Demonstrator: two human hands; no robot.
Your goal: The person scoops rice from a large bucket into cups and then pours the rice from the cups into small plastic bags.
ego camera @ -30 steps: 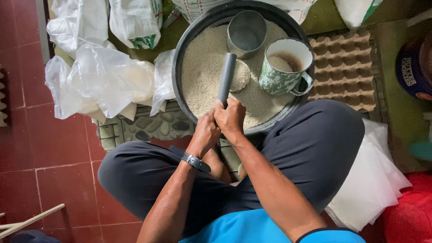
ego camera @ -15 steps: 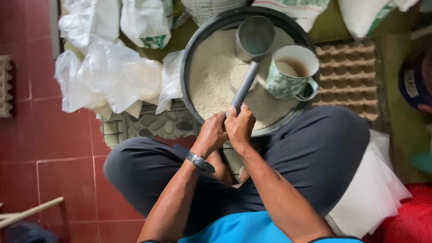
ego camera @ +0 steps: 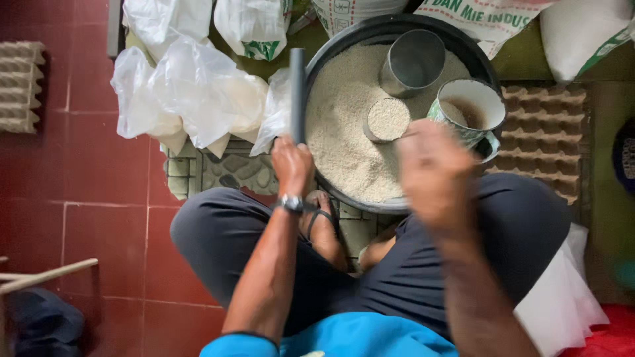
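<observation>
Gripping a dark rod (ego camera: 297, 92) upright in my closed left hand (ego camera: 292, 164), upper centre; my blurred right hand (ego camera: 433, 175), spread open, holds nothing beside the rice basin (ego camera: 331, 46).

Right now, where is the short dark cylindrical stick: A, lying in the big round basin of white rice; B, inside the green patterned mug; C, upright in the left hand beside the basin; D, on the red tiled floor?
C: the left hand grips the dark stick upright, just outside the basin's rim.
</observation>
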